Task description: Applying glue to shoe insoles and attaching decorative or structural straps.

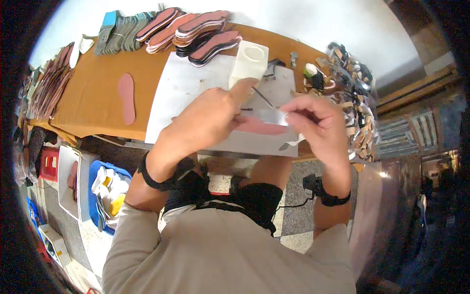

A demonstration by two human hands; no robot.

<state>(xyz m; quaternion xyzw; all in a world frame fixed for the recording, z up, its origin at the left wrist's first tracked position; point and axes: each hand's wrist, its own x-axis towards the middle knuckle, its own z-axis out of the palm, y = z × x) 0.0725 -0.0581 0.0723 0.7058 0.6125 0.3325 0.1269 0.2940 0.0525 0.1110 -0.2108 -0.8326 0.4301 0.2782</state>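
My left hand is closed on a pink insole over the white board, its index finger stretched toward a cream plastic container. A thin metal rod slants from that fingertip toward my right hand; which hand bears it I cannot tell. My right hand has thumb and fingers pinched beside the insole's right end, around something pale and blurred. Just below it, a small white strip with a grey end shows near the board's front edge.
The white board lies on a brown-covered table. Stacked insoles line the back, and a single insole lies left. Straps pile at the right. A blue bin with pale pieces stands below left.
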